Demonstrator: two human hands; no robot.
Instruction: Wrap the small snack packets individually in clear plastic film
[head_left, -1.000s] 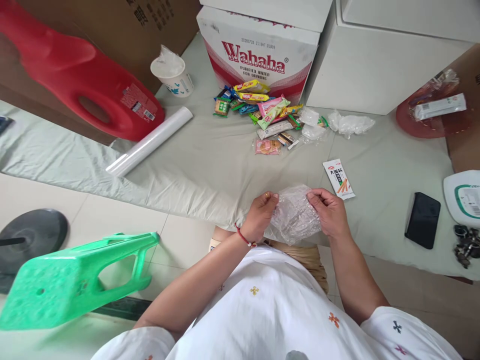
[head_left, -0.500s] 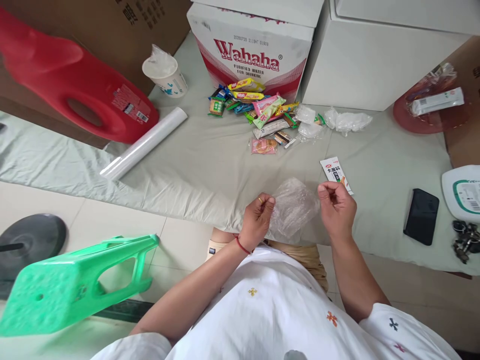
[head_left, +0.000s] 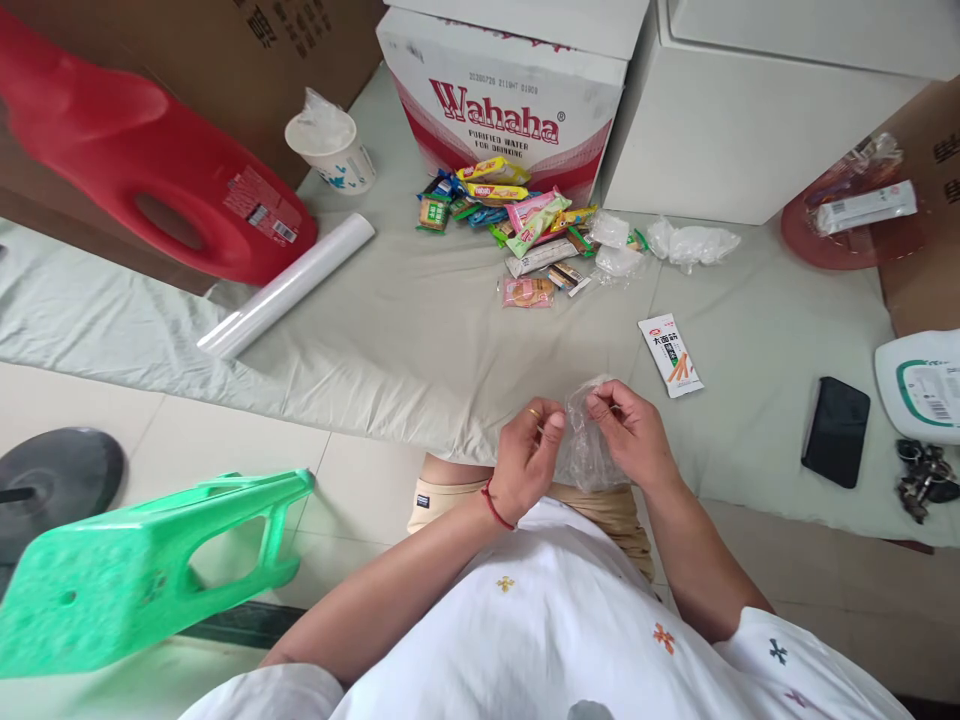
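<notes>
A thin clear plastic bag [head_left: 586,445] hangs crumpled between my two hands at the table's front edge. My left hand [head_left: 531,450], with a ring and a red cord bracelet, is closed at the bag's left side, its thumb against the curled fingers. My right hand [head_left: 628,428] pinches the bag's upper right edge between thumb and fingers. Just beyond my right hand, a white snack packet [head_left: 670,355] with dark printed characters lies flat on the cloth. Farther back sits a pile of small wrapped snacks [head_left: 517,210], with crumpled clear plastic bags [head_left: 691,243] to its right.
At the left are a white roll [head_left: 289,285], a paper cup [head_left: 330,150] and a large red bottle [head_left: 172,170]. A Wahaha carton [head_left: 506,105] stands behind the snacks. A phone [head_left: 836,432] and keys [head_left: 926,478] lie right. A green stool [head_left: 157,560] is on the floor.
My right hand has moved left, closer to my left hand. The clear bag has gone from spread out to bunched, and the white snack packet is now fully uncovered.
</notes>
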